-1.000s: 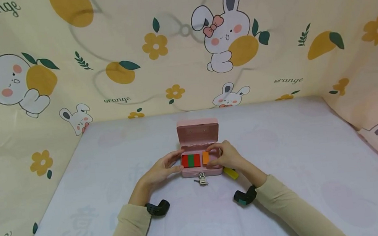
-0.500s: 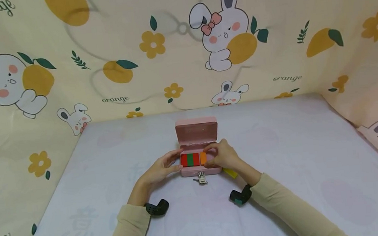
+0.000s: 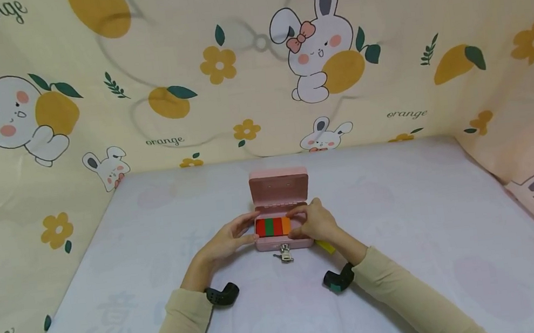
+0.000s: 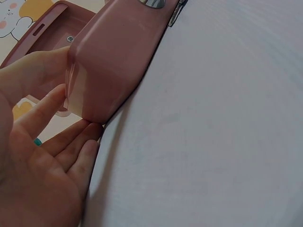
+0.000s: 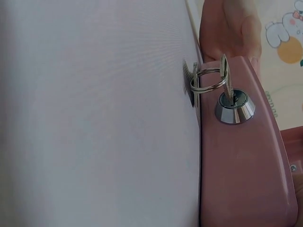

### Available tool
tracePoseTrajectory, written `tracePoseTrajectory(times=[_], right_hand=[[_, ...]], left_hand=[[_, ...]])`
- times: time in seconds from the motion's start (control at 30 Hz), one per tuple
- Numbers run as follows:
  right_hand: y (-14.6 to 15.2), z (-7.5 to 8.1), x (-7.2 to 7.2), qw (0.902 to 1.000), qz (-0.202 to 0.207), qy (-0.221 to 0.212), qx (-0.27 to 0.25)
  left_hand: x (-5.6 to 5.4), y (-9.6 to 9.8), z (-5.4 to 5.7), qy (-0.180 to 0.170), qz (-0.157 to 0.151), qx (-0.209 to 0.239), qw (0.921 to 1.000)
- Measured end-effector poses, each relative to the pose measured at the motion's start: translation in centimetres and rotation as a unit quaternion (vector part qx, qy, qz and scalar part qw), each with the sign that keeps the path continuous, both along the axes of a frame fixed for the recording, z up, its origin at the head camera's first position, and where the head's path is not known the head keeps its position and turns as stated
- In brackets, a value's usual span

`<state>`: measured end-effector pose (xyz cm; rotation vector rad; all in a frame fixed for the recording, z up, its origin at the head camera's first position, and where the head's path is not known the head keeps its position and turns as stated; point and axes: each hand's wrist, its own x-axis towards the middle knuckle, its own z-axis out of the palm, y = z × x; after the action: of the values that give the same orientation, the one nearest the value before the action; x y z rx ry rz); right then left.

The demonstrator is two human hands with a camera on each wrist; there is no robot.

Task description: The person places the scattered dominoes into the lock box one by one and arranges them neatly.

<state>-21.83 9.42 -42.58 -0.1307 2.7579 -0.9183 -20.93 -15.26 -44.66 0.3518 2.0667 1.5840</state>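
A pink metal cash box [image 3: 264, 246] stands on the table with its lid [image 3: 279, 189] raised. Inside lies a row of blocks: a red one [image 3: 261, 228], a green one [image 3: 269, 227], another red one [image 3: 277, 226] and an orange block [image 3: 286, 225] at the right end. My right hand [image 3: 319, 223] reaches in from the right, thumb and forefinger pinching the orange block. Straight fingers of my left hand [image 3: 228, 240] touch the box's left end; in the left wrist view that hand [image 4: 42, 161] lies along its side.
A keyring [image 5: 208, 87] with keys hangs from the front lock [image 5: 235, 108]. On the table, a yellow piece [image 3: 325, 246] shows partly under the right wrist. Dark wrist cameras [image 3: 223, 294] sit on both arms. Patterned cloth [image 3: 221, 106] hangs behind the table.
My right hand has moved left with the orange block, bringing it from a visible gap up against the right-hand red block. The left hand stays at the box's left end.
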Motion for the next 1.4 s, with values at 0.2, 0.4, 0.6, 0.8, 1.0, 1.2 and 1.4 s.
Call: tracePoseTrajectory(times=[0.2,0.4,0.6,0.8,1.0,1.2,1.4], right_hand=[[0.0,0.0,0.0,1.0,0.0,-0.003,0.002],[0.4,0.1,-0.2,0.9995,0.01,-0.009,-0.027],[1.3,0.3,-0.2,0.9965,0.028,-0.017,-0.077],[2.5,0.5,-0.2,0.9933,0.068,0.018,-0.092],[3.6,0.6,-0.1,0.9911,0.065,0.01,-0.116],[4.5,1.1,0.1,0.9902,0.055,0.018,-0.127],[5.2,1.7,0.3,0.9892,0.066,0.029,-0.128]], left_hand=[[-0.1,-0.1,-0.1,0.009,-0.003,-0.005,0.9999],[0.0,0.0,0.1,0.005,-0.004,0.001,1.0],[0.1,0.0,0.0,-0.001,-0.001,0.002,1.0],[0.0,0.0,0.0,0.002,-0.002,0.003,1.0],[0.0,0.1,0.1,0.003,0.0,0.0,1.0],[0.0,0.1,0.0,0.004,-0.001,-0.002,1.0],[-0.1,0.1,0.0,0.003,0.001,-0.003,1.0]])
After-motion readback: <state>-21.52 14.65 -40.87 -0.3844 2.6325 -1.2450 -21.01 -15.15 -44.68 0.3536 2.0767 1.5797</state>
